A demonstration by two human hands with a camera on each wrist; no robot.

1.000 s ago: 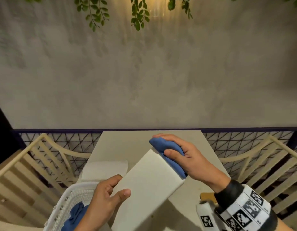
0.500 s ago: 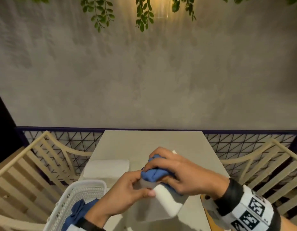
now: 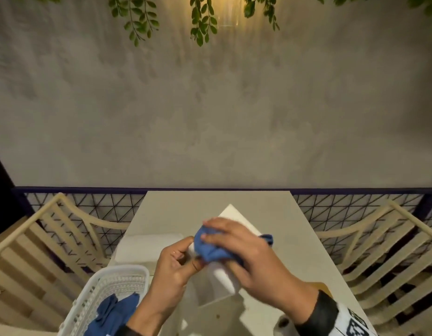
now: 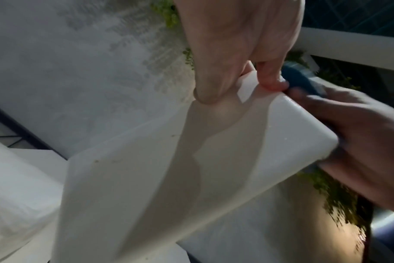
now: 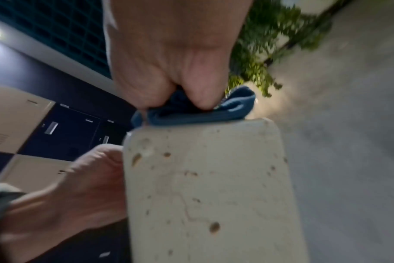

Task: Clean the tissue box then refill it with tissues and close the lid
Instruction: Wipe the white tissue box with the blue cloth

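Bunching the blue cloth (image 3: 211,248) in my right hand (image 3: 249,253), I have that grip clenched round the fabric and pressed against the upper end of the tissue box (image 3: 222,277). My left hand (image 3: 171,270) pinches the same end of the box, thumb on one face and fingers over the edge, so both grips meet at that corner. I hold the box tilted above the bench (image 3: 295,238), not resting flat on it. From the right wrist camera, the face of the box nearest that lens is speckled with brown spots, so I judge the cleaning step is in hand and far from finished.

Further out, a stack of white tissues (image 3: 149,246) lies on the bench to the left, and a white basket (image 3: 108,284) with more blue cloth (image 3: 113,311) sits at the near left corner. Pale slatted chairs (image 3: 40,251) flank the bench.

My next move, I reckon, calls for a firm left-hand hold while the cloth is drawn down over the spotted face. I cannot pick out the lid.
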